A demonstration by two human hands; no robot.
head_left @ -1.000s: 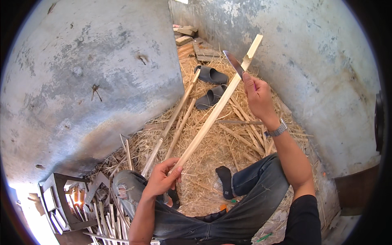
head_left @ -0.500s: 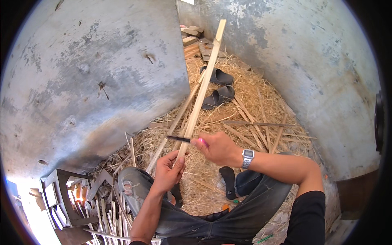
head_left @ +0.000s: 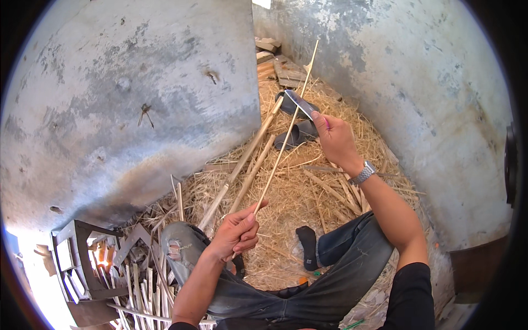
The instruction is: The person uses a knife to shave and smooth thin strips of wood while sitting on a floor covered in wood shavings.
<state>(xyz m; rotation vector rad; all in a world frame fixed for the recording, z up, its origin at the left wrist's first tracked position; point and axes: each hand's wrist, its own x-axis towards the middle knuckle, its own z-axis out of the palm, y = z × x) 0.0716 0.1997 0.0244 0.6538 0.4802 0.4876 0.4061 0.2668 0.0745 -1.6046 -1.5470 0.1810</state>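
My left hand is closed around the lower end of a long, pale split-bamboo strip, which slants up and away from me. The strip is turned so its narrow edge shows. Farther along it, my right hand grips a knife with a pink handle. The knife's blade points up and to the left and crosses the strip near a node with a lifted sliver. Whether the blade touches the strip I cannot tell. On the right wrist is a silver watch.
Dark slippers lie on the shavings-covered floor. More bamboo strips rest beyond my left hand. A dark wooden frame stands at the lower left beside a heap of split pieces. Worn grey walls rise on both sides.
My right hand has moved up and away along the strip with the knife. The strip has turned from its broad face to its narrow edge. My left hand sits slightly lower.
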